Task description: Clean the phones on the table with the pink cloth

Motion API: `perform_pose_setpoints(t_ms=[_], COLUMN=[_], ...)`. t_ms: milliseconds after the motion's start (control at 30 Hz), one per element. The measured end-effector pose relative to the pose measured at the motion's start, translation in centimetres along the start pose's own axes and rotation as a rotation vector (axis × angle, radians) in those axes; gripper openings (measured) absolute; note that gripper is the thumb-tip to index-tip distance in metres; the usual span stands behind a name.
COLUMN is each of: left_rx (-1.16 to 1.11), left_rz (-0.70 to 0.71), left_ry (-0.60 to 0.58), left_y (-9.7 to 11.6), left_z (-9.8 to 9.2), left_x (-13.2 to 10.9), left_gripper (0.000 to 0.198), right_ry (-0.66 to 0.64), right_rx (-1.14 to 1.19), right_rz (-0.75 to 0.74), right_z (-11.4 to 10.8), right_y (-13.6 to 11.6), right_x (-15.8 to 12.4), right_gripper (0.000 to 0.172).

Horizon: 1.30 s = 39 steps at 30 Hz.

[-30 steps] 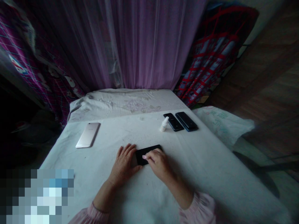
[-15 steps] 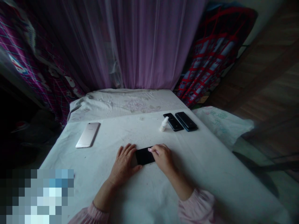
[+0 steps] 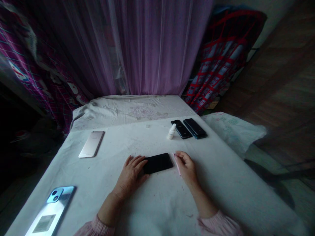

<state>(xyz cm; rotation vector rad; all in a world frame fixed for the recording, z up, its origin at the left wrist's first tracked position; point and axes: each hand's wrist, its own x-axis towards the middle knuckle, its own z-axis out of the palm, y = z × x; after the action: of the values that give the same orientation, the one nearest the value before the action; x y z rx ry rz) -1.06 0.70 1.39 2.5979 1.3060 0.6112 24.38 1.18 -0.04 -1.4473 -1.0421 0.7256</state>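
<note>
A black phone (image 3: 157,163) lies flat in the middle of the white-covered table (image 3: 221,183). My left hand (image 3: 131,172) rests on the table with its fingers flat against the phone's left end. My right hand (image 3: 186,165) sits just right of the phone, fingers pinched on a thin pink card-like tool (image 3: 177,164) that stands on edge beside the phone's right end.
A rose-gold phone (image 3: 92,143) lies at the left. A small white bottle (image 3: 171,131) and two dark phones (image 3: 188,128) sit at the back right. A light-blue phone (image 3: 50,209) lies at the near left corner. A purple curtain (image 3: 147,46) hangs behind.
My right hand has slid rightward off the black phone with the pink tool, uncovering the whole screen. My left hand has stayed at the phone's left end.
</note>
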Motion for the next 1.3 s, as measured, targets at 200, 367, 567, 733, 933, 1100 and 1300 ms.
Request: perform_pose_setpoints(t_ms=[200, 367, 567, 733, 933, 1100, 1300], left_rx=[-0.081, -0.089, -0.123, -0.197, -0.229, -0.232, -0.24], left_rz=[-0.056, -0.193, -0.227, -0.222, -0.208, -0.216, -0.216], left_ry=[0.095, 0.234, 0.285, 0.254, 0.254, 0.238, 0.258], left_y=[0.9, 0.7, 0.2, 0.1, 0.1, 0.3, 0.1], left_z=[-0.7, 0.0, 0.8, 0.9, 0.9, 0.8, 1.1], left_x=[0.8, 1.3, 1.1, 0.9, 0.9, 0.7, 0.8], left_gripper=[0.032, 0.038, 0.032, 0.028, 0.026, 0.025, 0.025], right_ry=[-0.012, 0.046, -0.019, -0.059, -0.218, -0.284, -0.269], right_rx=[0.152, 0.055, -0.342, -0.602, -0.628, -0.591, -0.561], right_rz=[0.133, -0.119, -0.592, -0.705, -0.786, -0.828, -0.816], right_z=[0.1, 0.5, 1.7, 2.7, 5.5, 7.4, 5.8], right_y=[-0.3, -2.0, -3.3, -3.8, -5.2, -5.7, -5.2], right_x=[0.2, 0.0, 1.1, 1.0, -2.2, -4.2, -2.8], right_gripper=[0.039, 0.029, 0.025, 0.03, 0.031, 0.029, 0.031])
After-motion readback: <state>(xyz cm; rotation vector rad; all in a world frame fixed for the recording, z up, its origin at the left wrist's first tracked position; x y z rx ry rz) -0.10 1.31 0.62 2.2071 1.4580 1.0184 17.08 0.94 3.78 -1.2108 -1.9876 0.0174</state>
